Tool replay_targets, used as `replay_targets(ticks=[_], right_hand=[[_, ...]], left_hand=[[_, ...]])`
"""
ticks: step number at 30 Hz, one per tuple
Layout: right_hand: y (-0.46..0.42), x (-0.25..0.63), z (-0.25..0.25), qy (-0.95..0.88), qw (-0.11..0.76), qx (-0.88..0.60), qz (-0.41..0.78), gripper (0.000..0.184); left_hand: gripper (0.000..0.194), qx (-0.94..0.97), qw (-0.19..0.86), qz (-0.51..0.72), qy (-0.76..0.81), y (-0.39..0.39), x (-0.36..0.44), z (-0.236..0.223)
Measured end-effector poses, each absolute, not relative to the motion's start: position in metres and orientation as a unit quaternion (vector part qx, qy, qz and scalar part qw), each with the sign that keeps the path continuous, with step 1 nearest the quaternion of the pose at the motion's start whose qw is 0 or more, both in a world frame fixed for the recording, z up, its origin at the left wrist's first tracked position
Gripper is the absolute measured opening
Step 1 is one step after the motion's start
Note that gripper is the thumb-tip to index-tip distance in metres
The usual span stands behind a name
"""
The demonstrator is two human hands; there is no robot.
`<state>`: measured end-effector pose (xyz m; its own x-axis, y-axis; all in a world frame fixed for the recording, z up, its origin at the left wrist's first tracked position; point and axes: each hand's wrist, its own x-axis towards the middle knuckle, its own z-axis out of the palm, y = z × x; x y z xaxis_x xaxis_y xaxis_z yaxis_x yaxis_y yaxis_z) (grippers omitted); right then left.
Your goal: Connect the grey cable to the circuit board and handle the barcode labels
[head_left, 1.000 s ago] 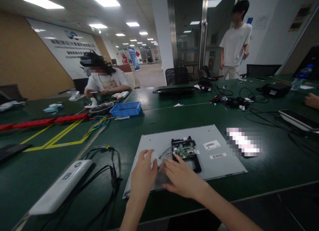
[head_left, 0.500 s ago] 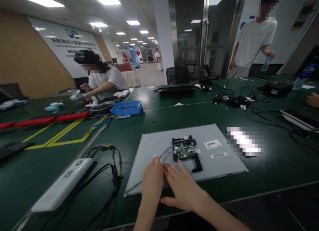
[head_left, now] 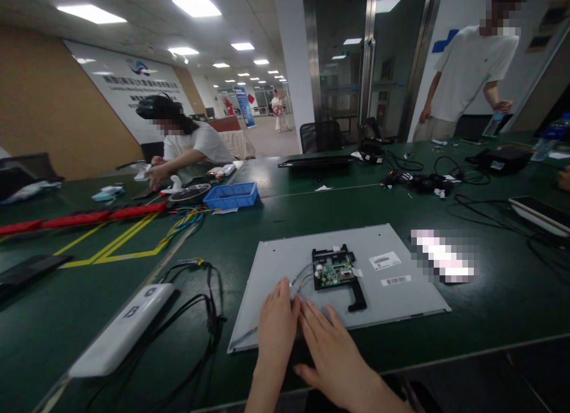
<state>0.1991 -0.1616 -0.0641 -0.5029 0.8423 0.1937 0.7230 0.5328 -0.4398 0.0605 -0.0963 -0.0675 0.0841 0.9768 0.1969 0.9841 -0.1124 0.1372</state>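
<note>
Lying lower centre, display panel (head_left: 282, 256) partly hidden by left hand (head_left: 278, 318), grip unclear, right hand (head_left: 332, 342), thumb apart, black cables (head_left: 216, 324) lower left.

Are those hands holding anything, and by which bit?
I can't tell: the wires run toward the left hand and right hand, which hide any grip.

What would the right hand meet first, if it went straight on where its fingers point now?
Most likely the left hand: its fingers lie directly ahead of the right hand's fingertips. Whether they already touch is hard to tell from this view.
</note>
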Motion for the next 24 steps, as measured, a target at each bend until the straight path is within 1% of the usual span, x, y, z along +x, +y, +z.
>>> replay_targets(ticks=[4,8,11,14,17,19,22,24], right_hand=[[-0.166,0.208,-0.061,-0.857,0.204,-0.447,0.154,0.07],[-0.17,0.226,-0.056,-0.856,0.222,-0.426,0.189,0.059],[-0.168,0.247,-0.048,-0.845,0.256,-0.422,0.206,0.046],[-0.159,0.275,-0.038,-0.81,0.305,-0.454,0.212,0.033],[-0.144,0.307,-0.035,-0.765,0.341,-0.502,0.215,0.028],[-0.132,0.329,-0.037,-0.743,0.35,-0.523,0.226,0.028],[-0.114,0.356,-0.044,-0.73,0.342,-0.553,0.211,0.028],[-0.102,0.368,-0.048,-0.739,0.324,-0.558,0.197,0.034]], left_hand=[[0.036,-0.739,0.026,-0.11,-0.665,-0.097,0.062,-0.065],[0.034,-0.742,0.037,-0.118,-0.659,-0.097,0.062,-0.064],[0.029,-0.741,0.055,-0.142,-0.654,-0.097,0.061,-0.065],[0.025,-0.734,0.084,-0.178,-0.649,-0.099,0.061,-0.063],[0.028,-0.724,0.12,-0.221,-0.643,-0.106,0.062,-0.058],[0.029,-0.739,0.124,-0.235,-0.619,-0.113,0.064,-0.054],[0.029,-0.785,0.102,-0.212,-0.572,-0.121,0.067,-0.051],[0.03,-0.802,0.092,-0.182,-0.562,-0.124,0.067,-0.05]])
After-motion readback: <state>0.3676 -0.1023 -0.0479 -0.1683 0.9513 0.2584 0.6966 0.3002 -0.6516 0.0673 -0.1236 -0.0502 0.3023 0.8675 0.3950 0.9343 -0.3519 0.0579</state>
